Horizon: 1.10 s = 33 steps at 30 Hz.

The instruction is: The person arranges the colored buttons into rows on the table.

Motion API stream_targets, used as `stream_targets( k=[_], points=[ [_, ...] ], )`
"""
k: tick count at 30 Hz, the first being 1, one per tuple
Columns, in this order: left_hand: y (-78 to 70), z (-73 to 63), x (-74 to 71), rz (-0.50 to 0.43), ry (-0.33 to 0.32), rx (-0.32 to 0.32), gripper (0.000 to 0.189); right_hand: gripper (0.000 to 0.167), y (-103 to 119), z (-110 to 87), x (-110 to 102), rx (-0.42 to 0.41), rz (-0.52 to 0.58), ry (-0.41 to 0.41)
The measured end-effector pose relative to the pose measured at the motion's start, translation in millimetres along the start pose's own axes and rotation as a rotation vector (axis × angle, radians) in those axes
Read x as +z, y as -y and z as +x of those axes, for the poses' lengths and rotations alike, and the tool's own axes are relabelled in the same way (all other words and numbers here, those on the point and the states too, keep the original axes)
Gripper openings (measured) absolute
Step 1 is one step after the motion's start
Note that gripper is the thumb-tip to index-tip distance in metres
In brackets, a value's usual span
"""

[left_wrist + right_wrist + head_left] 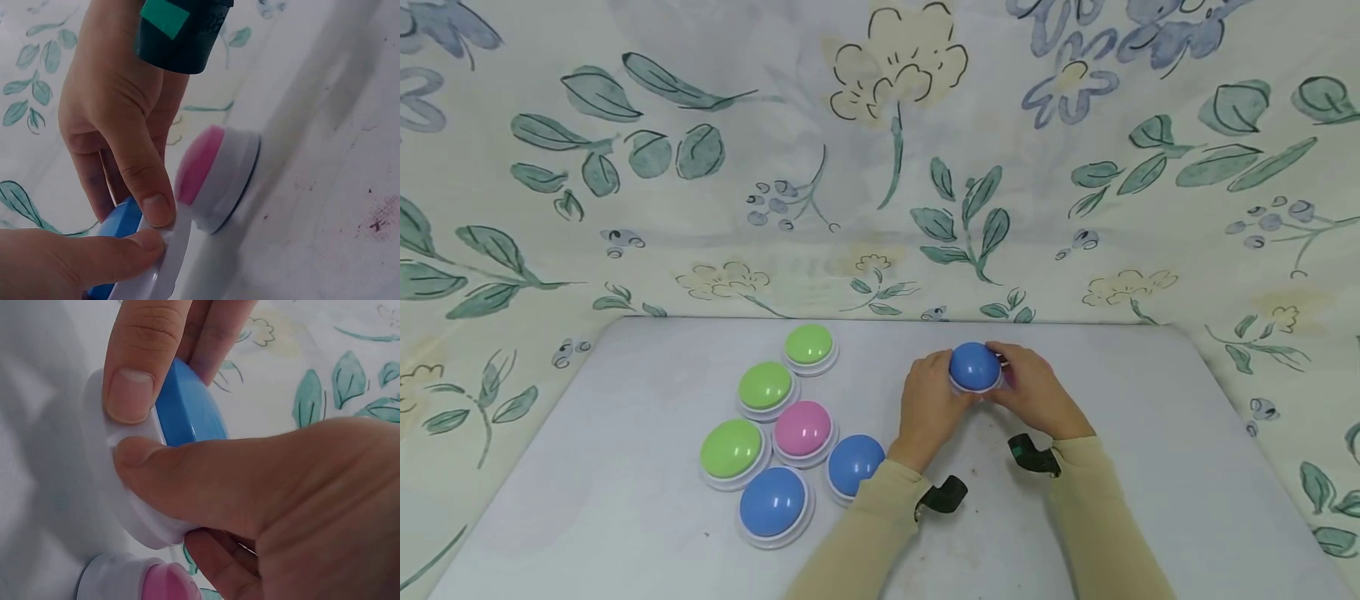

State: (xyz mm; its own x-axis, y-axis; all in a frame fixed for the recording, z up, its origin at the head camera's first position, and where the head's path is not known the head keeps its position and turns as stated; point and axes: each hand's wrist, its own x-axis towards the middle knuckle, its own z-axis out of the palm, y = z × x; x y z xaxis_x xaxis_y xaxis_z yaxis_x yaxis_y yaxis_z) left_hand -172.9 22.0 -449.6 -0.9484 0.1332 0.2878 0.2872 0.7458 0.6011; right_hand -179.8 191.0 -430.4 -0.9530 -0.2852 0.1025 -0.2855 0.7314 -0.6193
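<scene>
Both hands hold a blue domed push button (975, 366) with a white base, toward the back of the white table. My left hand (929, 402) grips its left side and my right hand (1036, 388) its right. In the left wrist view, both thumbs press side by side on the white base (150, 275), below the blue dome (123, 219). Close beside the right hand's fingers stands a pink button (199, 164), mostly hidden by that hand in the head view. The right wrist view has this pink button (169, 582) at its lower edge.
Left of the hands stand several more buttons: three green ones (765, 386) in a slanting row, a pink one (802, 429) and two blue ones (772, 502). My left forearm partly covers the nearer blue button (854, 463). A flowered cloth (820, 275) rises behind the table.
</scene>
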Motion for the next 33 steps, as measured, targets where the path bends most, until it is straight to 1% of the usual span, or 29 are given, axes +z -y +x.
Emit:
stream_targets(
  k=[7, 10, 20, 29, 33],
  points=[
    [0.8, -1.9, 3.1, 0.012, -0.009, 0.009, 0.063, 0.067, -2.8, 2.0, 2.9, -0.005, -0.006, 0.021],
    [1.0, -2.5, 3.5, 0.019, -0.012, 0.015, 0.062, 0.066, -1.3, 1.9, 4.5, 0.006, -0.019, 0.028],
    [6.5, -1.4, 8.4, 0.022, -0.019, 0.026, 0.059, 0.067, 6.5, 2.2, 11.1, 0.022, -0.115, 0.034],
    [8.2, -2.3, 10.3, 0.040, -0.014, 0.020, 0.059, 0.061, 10.1, 4.0, 16.3, -0.024, -0.197, 0.012],
    [8.3, -3.2, 10.4, 0.038, -0.025, 0.028, 0.059, 0.063, 11.2, 4.2, 17.8, -0.007, -0.213, 0.019]
  ],
)
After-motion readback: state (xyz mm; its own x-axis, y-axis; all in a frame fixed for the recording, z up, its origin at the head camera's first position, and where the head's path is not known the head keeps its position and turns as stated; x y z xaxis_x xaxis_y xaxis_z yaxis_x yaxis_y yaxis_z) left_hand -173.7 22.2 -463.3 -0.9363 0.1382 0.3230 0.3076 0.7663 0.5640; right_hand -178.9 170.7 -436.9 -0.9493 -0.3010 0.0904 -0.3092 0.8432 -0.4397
